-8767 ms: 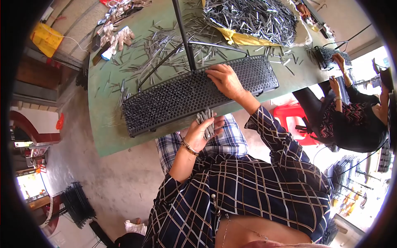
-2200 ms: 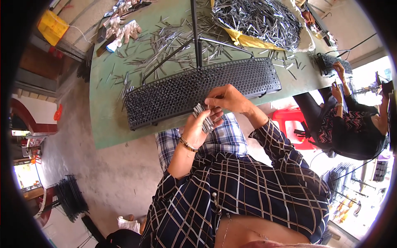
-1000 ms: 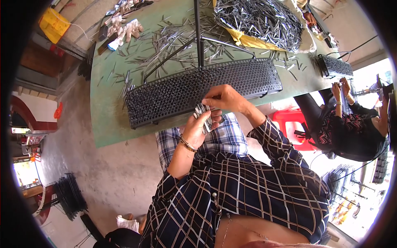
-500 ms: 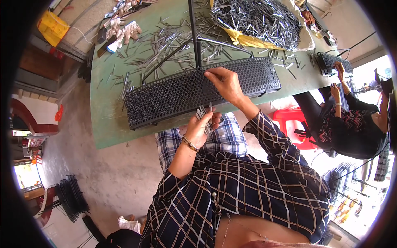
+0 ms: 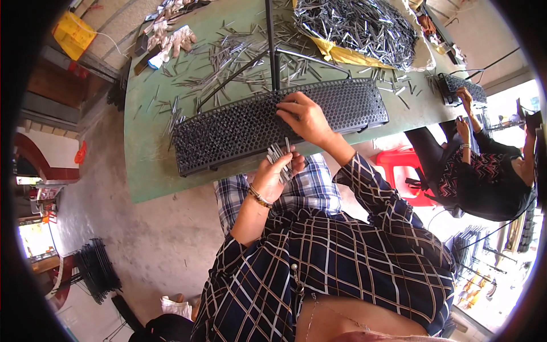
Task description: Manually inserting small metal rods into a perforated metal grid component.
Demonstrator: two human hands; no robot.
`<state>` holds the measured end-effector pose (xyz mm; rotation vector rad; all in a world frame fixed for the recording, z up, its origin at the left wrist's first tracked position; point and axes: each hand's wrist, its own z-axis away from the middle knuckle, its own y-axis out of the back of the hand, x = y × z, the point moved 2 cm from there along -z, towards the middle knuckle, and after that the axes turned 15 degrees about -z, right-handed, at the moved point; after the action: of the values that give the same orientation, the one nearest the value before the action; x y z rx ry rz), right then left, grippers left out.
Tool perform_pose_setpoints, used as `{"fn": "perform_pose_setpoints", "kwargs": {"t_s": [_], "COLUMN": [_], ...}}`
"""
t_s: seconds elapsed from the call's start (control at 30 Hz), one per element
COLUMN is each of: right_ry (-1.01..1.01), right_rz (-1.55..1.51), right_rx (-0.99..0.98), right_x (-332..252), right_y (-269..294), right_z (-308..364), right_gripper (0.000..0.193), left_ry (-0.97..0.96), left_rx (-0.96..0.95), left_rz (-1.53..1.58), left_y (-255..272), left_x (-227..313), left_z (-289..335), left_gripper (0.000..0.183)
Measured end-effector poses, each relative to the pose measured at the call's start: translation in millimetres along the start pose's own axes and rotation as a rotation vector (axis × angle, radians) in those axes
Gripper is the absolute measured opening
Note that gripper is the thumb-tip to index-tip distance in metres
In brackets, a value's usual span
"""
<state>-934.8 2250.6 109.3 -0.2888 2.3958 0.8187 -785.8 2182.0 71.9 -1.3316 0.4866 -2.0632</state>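
Clock centred on your black perforated tray, 6 o'clock toward you; tray lies lengthwise near the bench's front edge, its 9 o'clock end angled closer to you. Holes there look darker and rougher; too small to tell what sits in them.

Left to right: yellow item off the bench at 10 o'clock. Stack of black bars down at 8. Work gloves on the bench, 10 o'clock. Loose metal strips scattered behind the tray, around 11. Black post up at 12, two braces splaying from it.

Your left hand, 6 o'clock, just in front of the tray: palm up, fingers curled round a strip bundle, ends fanned out. Your right hand is over the tray's middle, fingers bent, thumb and fingertips near the holes. Can't tell if it's pinching a strip.

Big strip pile on yellow-edged sacking at 1 o'clock. Red stool at 4. Co-worker at 3, one hand up at a second tray.
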Motion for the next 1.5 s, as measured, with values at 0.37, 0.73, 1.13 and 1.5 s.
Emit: {"fn": "perform_pose_setpoints", "kwargs": {"t_s": [0.37, 0.73, 1.13, 1.5], "right_ry": [-0.816, -0.39, -0.114, -0.261], "right_rz": [-0.663, -0.18, -0.07, -0.306], "right_rx": [-0.213, 0.103, 0.005, -0.156], "right_x": [-12, 17, 20, -12], "right_y": [29, 14, 8, 15], "right_z": [11, -3, 5, 6], "right_gripper": [0.022, 0.029, 0.024, 0.023], "left_ry": [-0.045, 0.097, 0.065, -0.014], "left_rx": [0.001, -0.075, -0.103, -0.16], "left_rz": [-0.007, -0.053, -0.034, -0.051], "left_y": [-4, -3, -1, -6], "left_x": [2, 1, 2, 16], "left_z": [-2, 1, 5, 11], "left_gripper": [0.018, 0.027, 0.024, 0.029]}}
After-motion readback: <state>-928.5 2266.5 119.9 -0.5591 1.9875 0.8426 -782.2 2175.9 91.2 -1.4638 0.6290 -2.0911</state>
